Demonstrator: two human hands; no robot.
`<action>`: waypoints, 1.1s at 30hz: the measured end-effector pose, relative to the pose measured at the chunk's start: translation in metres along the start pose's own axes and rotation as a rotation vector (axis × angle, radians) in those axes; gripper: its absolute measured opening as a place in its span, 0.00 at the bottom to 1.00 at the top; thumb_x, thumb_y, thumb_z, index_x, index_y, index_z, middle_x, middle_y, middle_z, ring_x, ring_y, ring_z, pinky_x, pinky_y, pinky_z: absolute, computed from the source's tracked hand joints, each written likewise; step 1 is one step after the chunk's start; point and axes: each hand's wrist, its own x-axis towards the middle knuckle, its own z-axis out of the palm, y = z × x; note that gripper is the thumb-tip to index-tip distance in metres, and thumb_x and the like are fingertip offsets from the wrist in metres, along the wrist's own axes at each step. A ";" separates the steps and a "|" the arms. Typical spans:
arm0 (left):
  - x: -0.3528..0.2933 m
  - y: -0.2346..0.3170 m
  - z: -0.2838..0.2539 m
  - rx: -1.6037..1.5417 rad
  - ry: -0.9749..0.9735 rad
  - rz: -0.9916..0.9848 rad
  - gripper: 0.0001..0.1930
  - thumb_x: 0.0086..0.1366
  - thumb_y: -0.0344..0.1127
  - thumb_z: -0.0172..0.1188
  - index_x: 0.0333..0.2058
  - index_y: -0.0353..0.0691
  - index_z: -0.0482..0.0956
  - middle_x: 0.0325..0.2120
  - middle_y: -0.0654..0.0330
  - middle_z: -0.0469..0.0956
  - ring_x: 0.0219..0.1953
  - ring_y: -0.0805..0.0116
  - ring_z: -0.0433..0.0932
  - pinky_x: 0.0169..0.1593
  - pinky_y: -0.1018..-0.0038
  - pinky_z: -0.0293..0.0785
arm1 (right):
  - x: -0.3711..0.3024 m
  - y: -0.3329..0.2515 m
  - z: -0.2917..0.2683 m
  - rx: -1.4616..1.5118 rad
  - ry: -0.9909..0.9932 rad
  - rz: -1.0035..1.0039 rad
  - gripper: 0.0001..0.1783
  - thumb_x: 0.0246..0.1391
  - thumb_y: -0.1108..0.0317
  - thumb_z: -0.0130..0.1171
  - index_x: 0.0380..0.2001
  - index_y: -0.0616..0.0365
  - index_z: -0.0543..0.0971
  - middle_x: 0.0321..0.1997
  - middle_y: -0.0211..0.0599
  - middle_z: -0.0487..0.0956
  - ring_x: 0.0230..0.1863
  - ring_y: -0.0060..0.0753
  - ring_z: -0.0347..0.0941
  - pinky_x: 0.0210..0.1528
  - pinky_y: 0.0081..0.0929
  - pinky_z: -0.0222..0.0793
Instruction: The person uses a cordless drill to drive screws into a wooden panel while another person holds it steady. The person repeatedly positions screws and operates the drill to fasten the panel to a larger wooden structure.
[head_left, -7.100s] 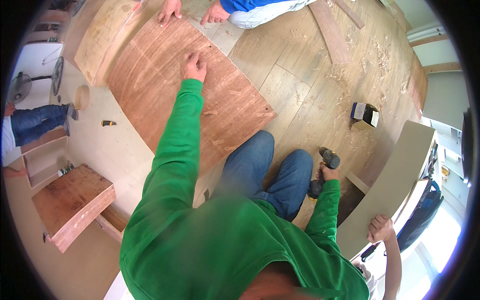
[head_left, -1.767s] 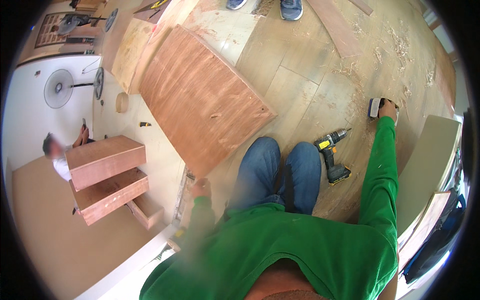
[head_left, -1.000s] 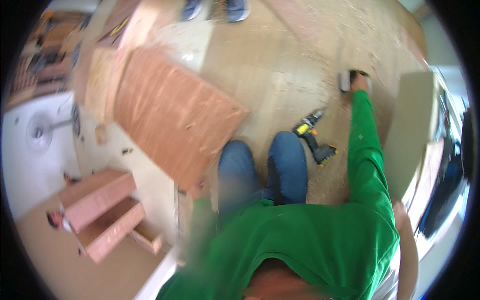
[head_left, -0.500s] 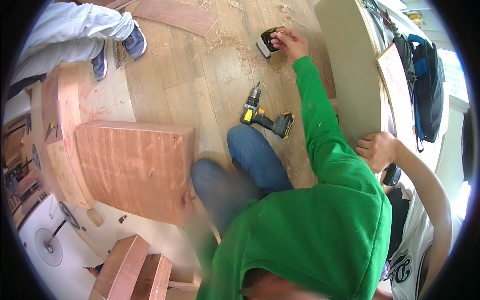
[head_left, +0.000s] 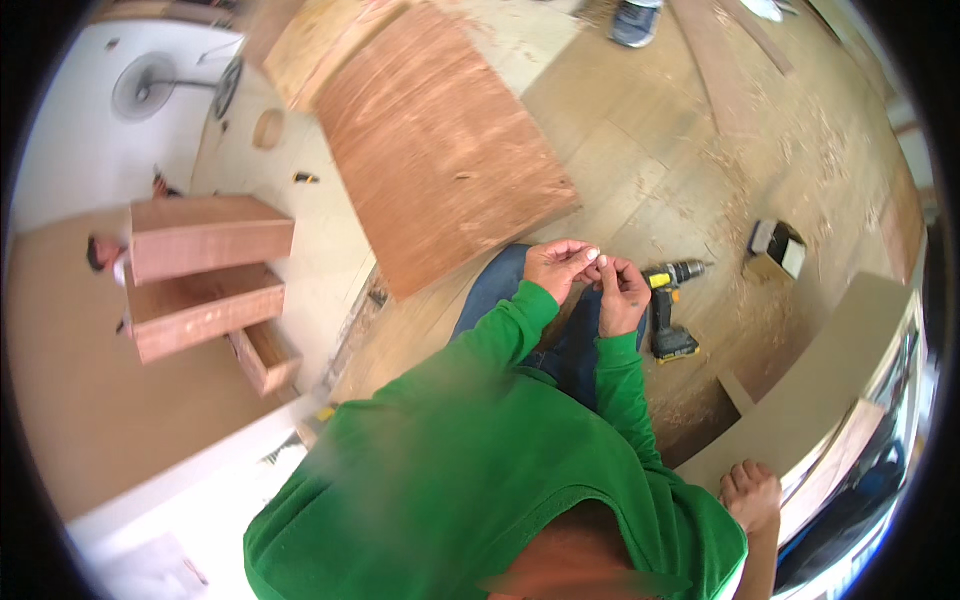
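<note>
Two hands pinching something tiny above the knees

Fingertips of the left hand [head_left: 558, 268] and right hand [head_left: 622, 292] meet, narrowly pinched; what they hold is too small to tell. Just at 3 o'clock a yellow-black drill [head_left: 668, 305] lies on the sawdusty plank floor [head_left: 640, 170], chuck pointing to 2 o'clock. A reddish plywood sheet [head_left: 435, 150] lies at 11.

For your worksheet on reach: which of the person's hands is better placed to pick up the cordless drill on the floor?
Probably the right hand: the cordless drill lies just beside it, while the left hand sits farther away on the other side.
</note>
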 end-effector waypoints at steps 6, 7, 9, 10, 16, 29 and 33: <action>-0.019 0.001 -0.076 -0.015 0.262 -0.113 0.16 0.74 0.40 0.69 0.47 0.32 0.80 0.41 0.47 0.88 0.39 0.57 0.91 0.38 0.67 0.87 | 0.052 0.050 -0.086 -0.645 0.269 -0.203 0.27 0.60 0.73 0.69 0.62 0.54 0.74 0.50 0.45 0.81 0.47 0.39 0.78 0.52 0.39 0.78; -0.024 0.003 -0.090 0.028 0.321 -0.147 0.15 0.74 0.40 0.69 0.47 0.32 0.80 0.41 0.48 0.88 0.39 0.58 0.91 0.38 0.67 0.87 | 0.057 0.055 -0.114 -1.002 0.305 -0.155 0.34 0.55 0.70 0.71 0.64 0.52 0.71 0.55 0.51 0.78 0.51 0.49 0.77 0.57 0.45 0.76; -0.036 0.007 -0.124 0.051 0.392 -0.184 0.15 0.74 0.40 0.69 0.47 0.33 0.81 0.41 0.50 0.87 0.39 0.59 0.90 0.39 0.66 0.87 | 0.063 0.066 -0.162 -1.365 0.319 0.087 0.42 0.47 0.66 0.74 0.66 0.52 0.68 0.63 0.61 0.74 0.59 0.64 0.75 0.64 0.54 0.73; -0.042 0.008 -0.142 0.043 0.427 -0.201 0.15 0.74 0.40 0.69 0.48 0.33 0.81 0.41 0.51 0.87 0.40 0.60 0.90 0.40 0.67 0.86 | 0.064 0.079 -0.176 -1.372 0.294 0.266 0.44 0.44 0.64 0.74 0.65 0.53 0.67 0.65 0.64 0.72 0.61 0.69 0.74 0.65 0.57 0.72; -0.094 -0.005 -0.224 -0.152 0.506 -0.205 0.14 0.74 0.37 0.68 0.50 0.34 0.81 0.42 0.57 0.85 0.46 0.65 0.87 0.46 0.69 0.84 | 0.094 0.155 -0.221 -1.299 0.436 0.407 0.45 0.41 0.62 0.74 0.62 0.60 0.67 0.58 0.63 0.75 0.57 0.69 0.77 0.62 0.57 0.76; -0.100 0.031 -0.323 -0.572 0.383 -0.021 0.12 0.76 0.43 0.66 0.47 0.40 0.81 0.42 0.62 0.84 0.45 0.68 0.86 0.45 0.69 0.82 | -0.013 -0.008 -0.077 -0.836 0.116 0.035 0.21 0.57 0.71 0.75 0.51 0.66 0.80 0.38 0.37 0.84 0.37 0.33 0.81 0.42 0.30 0.78; -0.077 0.049 -0.304 -0.710 0.254 0.029 0.14 0.78 0.44 0.64 0.49 0.40 0.81 0.44 0.61 0.84 0.48 0.67 0.86 0.46 0.70 0.82 | -0.096 -0.027 0.043 -0.863 -0.274 -0.396 0.25 0.55 0.72 0.76 0.54 0.66 0.80 0.43 0.38 0.86 0.43 0.32 0.83 0.50 0.31 0.79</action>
